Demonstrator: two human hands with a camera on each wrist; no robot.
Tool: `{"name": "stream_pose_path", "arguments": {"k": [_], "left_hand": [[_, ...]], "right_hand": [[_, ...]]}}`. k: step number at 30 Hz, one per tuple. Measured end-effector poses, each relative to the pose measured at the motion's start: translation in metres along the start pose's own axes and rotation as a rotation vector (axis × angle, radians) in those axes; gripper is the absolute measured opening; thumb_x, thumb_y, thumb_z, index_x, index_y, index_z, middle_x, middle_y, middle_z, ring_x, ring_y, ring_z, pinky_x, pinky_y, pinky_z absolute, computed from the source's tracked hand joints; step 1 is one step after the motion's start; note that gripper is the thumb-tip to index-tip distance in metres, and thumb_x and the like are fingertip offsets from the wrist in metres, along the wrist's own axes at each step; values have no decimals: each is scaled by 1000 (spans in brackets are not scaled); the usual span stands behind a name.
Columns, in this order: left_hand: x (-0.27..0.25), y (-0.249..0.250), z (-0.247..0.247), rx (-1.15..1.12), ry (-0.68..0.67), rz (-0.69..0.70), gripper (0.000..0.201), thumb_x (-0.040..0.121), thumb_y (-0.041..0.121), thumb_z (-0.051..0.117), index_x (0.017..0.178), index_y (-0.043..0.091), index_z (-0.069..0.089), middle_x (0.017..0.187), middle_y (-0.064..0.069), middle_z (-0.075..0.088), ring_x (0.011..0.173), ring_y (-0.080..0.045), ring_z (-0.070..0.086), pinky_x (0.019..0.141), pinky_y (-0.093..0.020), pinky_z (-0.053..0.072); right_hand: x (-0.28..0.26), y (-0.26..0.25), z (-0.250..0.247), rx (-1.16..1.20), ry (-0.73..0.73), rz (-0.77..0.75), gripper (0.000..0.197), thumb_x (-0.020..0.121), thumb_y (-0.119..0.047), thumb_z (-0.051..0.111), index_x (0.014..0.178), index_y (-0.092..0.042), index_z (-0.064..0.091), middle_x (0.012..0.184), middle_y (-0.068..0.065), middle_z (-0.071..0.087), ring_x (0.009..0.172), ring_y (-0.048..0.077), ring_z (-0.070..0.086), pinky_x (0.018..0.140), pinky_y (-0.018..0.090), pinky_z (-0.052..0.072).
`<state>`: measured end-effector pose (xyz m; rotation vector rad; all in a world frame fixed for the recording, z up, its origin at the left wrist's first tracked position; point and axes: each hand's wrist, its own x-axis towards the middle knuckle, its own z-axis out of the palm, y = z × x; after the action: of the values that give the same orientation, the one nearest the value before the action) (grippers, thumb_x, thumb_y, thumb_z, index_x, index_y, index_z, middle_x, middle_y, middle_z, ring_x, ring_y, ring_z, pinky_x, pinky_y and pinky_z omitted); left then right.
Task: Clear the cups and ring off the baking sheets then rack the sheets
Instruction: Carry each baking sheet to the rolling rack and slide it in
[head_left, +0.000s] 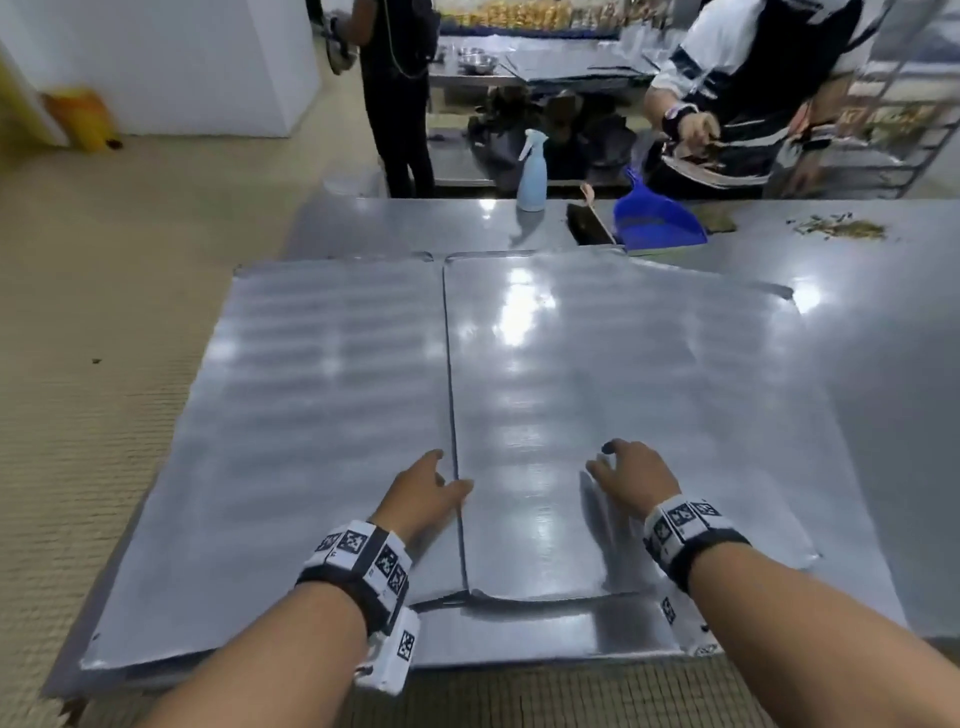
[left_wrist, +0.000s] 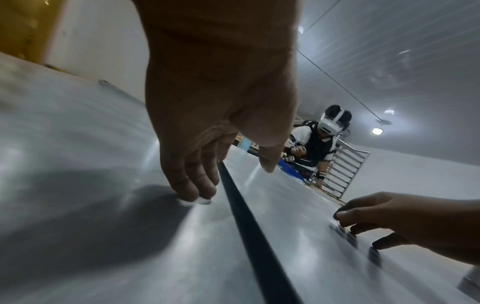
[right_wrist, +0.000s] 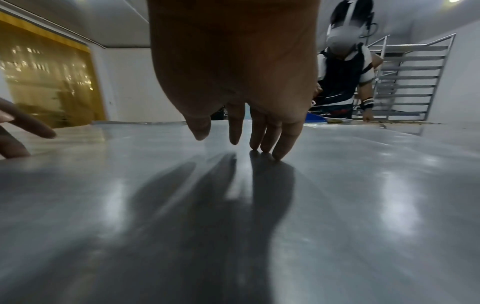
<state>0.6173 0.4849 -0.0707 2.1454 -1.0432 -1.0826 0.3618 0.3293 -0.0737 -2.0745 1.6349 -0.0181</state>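
Two bare metal baking sheets lie side by side on the steel table (head_left: 883, 364): a left sheet (head_left: 311, 415) and a right sheet (head_left: 597, 374), with a dark seam between them. No cups or ring show on either. My left hand (head_left: 449, 473) straddles the seam near the front. Its fingertips (left_wrist: 197, 197) touch the left sheet (left_wrist: 78, 144) and its thumb hangs over the right sheet (left_wrist: 285, 205). My right hand (head_left: 605, 460) rests straight fingertips (right_wrist: 262, 150) on the right sheet (right_wrist: 363, 185) and holds nothing.
At the table's far side stand a pale blue spray bottle (head_left: 532, 174), a brush (head_left: 592, 221), a blue dustpan (head_left: 657, 218) and scattered crumbs (head_left: 841, 227). A person (head_left: 753, 88) works there beside a metal rack (right_wrist: 413, 82). Another person (head_left: 400, 88) stands further back.
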Motion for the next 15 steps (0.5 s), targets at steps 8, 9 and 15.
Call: {"name": "stream_pose_path", "arguments": {"k": [8,9,15], "left_hand": [[79,37,14,-70,82,-16,74,89,42,70,149,10,39,145,-13,55,126,-31,56,100,-34,47],[88,41,15,-68,91,-25,78,88,42,71,150,8,37,147,-16,52,130,-34,54,103,-37,46],[130,59,16,-94,149,-78,82,88,37,73,149,0,34,147,-22,48,129,-40,53,98,-37,46]], "right_hand": [[20,43,-17,35,105,193,48,90,-45,59,131,-21,59,131,9,61,119,30,56,96,40,49],[20,49,-20,32,106,213,49,90,-45,58,132,-21,58,133,8,60,120,30,55,97,40,48],[36,80,-38,10,99,304,50,90,-42,58,135,-20,55,137,12,54,125,33,51,101,40,46]]}}
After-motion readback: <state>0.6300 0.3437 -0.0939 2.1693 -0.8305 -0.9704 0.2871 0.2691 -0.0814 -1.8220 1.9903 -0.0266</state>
